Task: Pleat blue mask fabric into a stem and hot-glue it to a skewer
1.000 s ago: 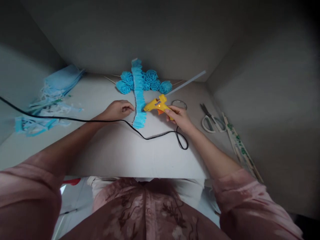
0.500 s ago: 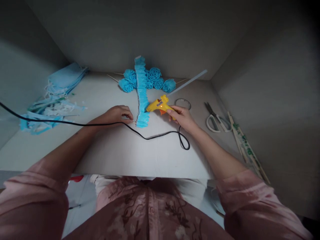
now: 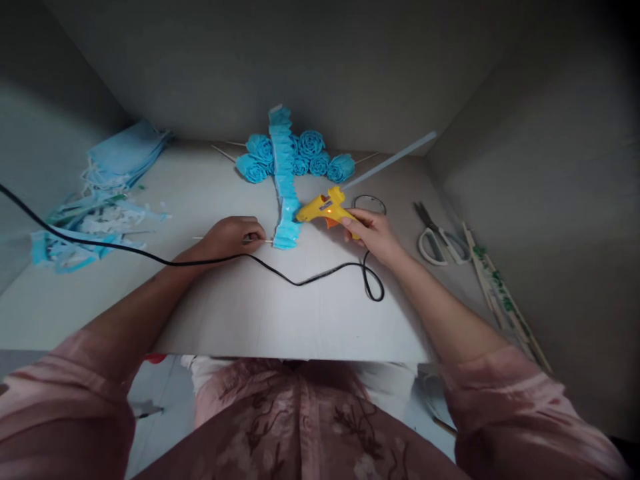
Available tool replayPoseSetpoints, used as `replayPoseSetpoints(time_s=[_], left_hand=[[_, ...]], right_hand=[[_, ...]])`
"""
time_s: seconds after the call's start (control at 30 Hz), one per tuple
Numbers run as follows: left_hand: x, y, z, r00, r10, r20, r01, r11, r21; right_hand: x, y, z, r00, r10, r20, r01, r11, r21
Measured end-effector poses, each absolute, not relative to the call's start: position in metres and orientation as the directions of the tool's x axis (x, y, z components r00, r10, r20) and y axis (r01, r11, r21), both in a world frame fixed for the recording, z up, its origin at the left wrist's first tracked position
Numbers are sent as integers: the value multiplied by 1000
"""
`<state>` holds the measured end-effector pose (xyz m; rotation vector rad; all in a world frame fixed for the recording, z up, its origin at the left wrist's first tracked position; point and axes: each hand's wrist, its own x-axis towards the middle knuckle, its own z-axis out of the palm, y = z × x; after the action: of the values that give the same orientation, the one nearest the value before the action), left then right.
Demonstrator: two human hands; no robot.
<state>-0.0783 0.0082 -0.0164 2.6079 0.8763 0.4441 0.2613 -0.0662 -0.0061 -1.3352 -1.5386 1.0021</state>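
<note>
My right hand grips a yellow hot glue gun, a long glue stick jutting from its back. The gun's nozzle is at the right edge of a pleated blue strip, near its lower end. My left hand is closed around a thin wooden stick, whose tip meets the strip's bottom left end. Behind and under the strip's upper part lie several blue rolled flowers on sticks.
Blue face masks and a heap of scraps lie at the left. White-handled scissors, a wire ring and a bundle of sticks are at the right. The gun's black cord crosses the table in front.
The view has shifted slightly. The glue gun stays by the strip's lower right edge, and the stick now shows on both sides of my left hand.
</note>
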Motion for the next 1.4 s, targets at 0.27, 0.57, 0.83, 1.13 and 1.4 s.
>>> replayPoseSetpoints(time_s=[0.27,0.57,0.83,1.13,1.4], left_hand=[[-77,8,-20,749,637,182,525,-738,425],[-85,8,-10,784,603,145,518,-766,381],[-95,9,0,844,531,74,463,-792,398],[-95,13,-6,851,520,77,463,-810,361],[-91,9,-2,843,533,66,478,-801,360]], right_hand=[[269,-66,1,15,999,31,159,28,-987],[262,-70,0,-33,999,-7,117,-3,-993],[261,-73,-1,-106,994,-7,171,11,-985],[261,-74,-4,-163,987,7,220,44,-975],[264,-73,-1,-121,992,28,185,50,-981]])
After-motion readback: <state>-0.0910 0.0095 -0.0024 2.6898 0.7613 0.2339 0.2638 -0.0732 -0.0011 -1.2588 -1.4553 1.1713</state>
